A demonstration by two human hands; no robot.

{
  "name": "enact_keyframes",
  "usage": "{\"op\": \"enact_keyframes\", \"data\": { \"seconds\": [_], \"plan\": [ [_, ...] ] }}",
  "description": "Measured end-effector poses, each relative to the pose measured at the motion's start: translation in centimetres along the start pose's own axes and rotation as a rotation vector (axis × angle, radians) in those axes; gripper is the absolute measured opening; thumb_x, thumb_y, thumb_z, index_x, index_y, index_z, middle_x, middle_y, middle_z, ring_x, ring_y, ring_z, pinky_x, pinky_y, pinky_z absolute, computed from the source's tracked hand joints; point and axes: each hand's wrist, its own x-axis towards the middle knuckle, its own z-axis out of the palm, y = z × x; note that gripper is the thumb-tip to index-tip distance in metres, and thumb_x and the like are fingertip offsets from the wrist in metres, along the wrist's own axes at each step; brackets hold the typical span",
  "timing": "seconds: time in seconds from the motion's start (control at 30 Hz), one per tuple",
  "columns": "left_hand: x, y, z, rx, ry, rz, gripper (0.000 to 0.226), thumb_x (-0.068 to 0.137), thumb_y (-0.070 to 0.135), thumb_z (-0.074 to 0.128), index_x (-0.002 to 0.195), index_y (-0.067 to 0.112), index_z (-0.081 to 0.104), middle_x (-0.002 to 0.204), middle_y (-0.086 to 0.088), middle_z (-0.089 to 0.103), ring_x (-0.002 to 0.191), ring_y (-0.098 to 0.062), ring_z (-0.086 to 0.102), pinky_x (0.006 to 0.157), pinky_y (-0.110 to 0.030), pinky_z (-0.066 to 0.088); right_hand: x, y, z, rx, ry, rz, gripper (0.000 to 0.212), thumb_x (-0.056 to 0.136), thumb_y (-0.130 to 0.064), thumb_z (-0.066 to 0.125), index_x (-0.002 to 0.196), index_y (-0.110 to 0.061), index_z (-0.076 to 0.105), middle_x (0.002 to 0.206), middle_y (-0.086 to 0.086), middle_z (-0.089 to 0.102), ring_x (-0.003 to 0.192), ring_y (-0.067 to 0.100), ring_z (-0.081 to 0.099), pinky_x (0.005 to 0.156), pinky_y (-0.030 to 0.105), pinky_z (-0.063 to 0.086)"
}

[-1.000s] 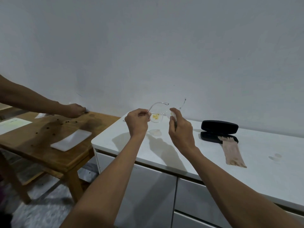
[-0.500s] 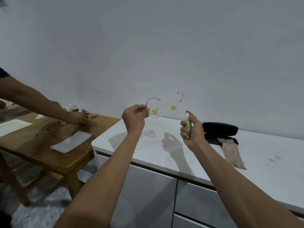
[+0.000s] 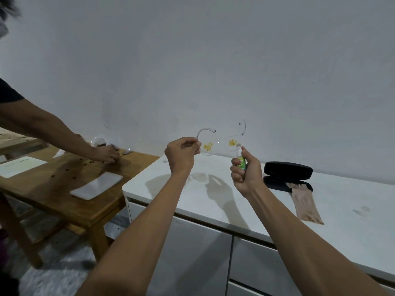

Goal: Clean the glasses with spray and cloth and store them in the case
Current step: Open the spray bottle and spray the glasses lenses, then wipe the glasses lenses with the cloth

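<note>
My left hand [image 3: 181, 154] pinches the left temple of clear-framed glasses [image 3: 220, 144] and holds them up above the white cabinet top [image 3: 213, 201]. Both lenses carry yellow smudges. My right hand [image 3: 245, 171] grips a small green spray bottle [image 3: 242, 163] upright, its nozzle just below the right lens. An open black glasses case [image 3: 287, 169] rests on the cabinet to the right. A beige cloth [image 3: 304, 202] lies partly in the case and trails toward the front edge.
A wooden table [image 3: 64, 184] stands left of the cabinet, with a white tray [image 3: 96, 185], a sheet of paper [image 3: 20, 166] and scattered dark bits. Another person's hand [image 3: 106, 153] reaches across it. A white wall runs behind.
My right hand drew back from the glasses, then lifted the spray bottle up to the right lens. My left hand raised the glasses slightly. The other person's hand shifted along the table.
</note>
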Motion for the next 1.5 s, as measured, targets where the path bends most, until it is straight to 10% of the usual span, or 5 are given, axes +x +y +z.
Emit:
{"op": "enact_keyframes", "data": {
  "seconds": [0.5, 0.93, 1.23, 1.5],
  "plan": [
    [-0.3, 0.3, 0.1, 0.030, 0.001, -0.004, 0.012, 0.080, -0.006, 0.080, 0.089, 0.000, 0.078, 0.078, -0.010, 0.076, 0.070, -0.020, 0.076, 0.070, -0.031, 0.064, 0.3, 3.7, 2.0, 0.008, -0.045, 0.103, 0.016, 0.102, -0.026, 0.050, 0.113, -0.027, 0.061, 0.057, -0.004, 0.041, 0.032, 0.006, 0.025, 0.027, 0.017, 0.015],
    [-1.7, -3.9, 2.2, 0.132, 0.026, -0.014, 0.018, 0.079, -0.006, 0.078, 0.079, 0.012, 0.076, 0.074, -0.006, 0.075, 0.065, -0.020, 0.073, 0.077, -0.039, 0.064, -3.5, -10.1, -11.3, -0.700, 0.591, -0.580, 0.027, 0.095, -0.028, 0.066, 0.120, -0.023, 0.060, 0.095, 0.004, 0.065, 0.082, 0.025, 0.067, 0.070, 0.043, 0.064],
    [-4.5, -4.9, 6.7, 0.152, -0.022, -0.021, 0.014, 0.078, -0.006, 0.075, 0.079, 0.008, 0.076, 0.068, -0.002, 0.072, 0.058, -0.018, 0.070, 0.076, -0.040, 0.064, -10.1, -16.0, -19.8, -0.871, 0.976, -0.732, 0.034, 0.091, -0.019, 0.074, 0.125, -0.021, 0.068, 0.100, 0.004, 0.070, 0.066, 0.009, 0.062, 0.077, 0.033, 0.057],
    [-6.0, -5.2, 9.1, 0.183, -0.070, -0.012, 0.009, 0.079, -0.004, 0.076, 0.084, 0.003, 0.078, 0.071, -0.006, 0.074, 0.057, -0.012, 0.071, 0.077, -0.041, 0.064, -12.9, -16.8, -24.4, -0.961, 1.047, -0.652, 0.039, 0.090, -0.018, 0.074, 0.128, -0.021, 0.068, 0.108, 0.006, 0.075, 0.094, 0.026, 0.070, 0.087, 0.030, 0.050]
  ]
}}
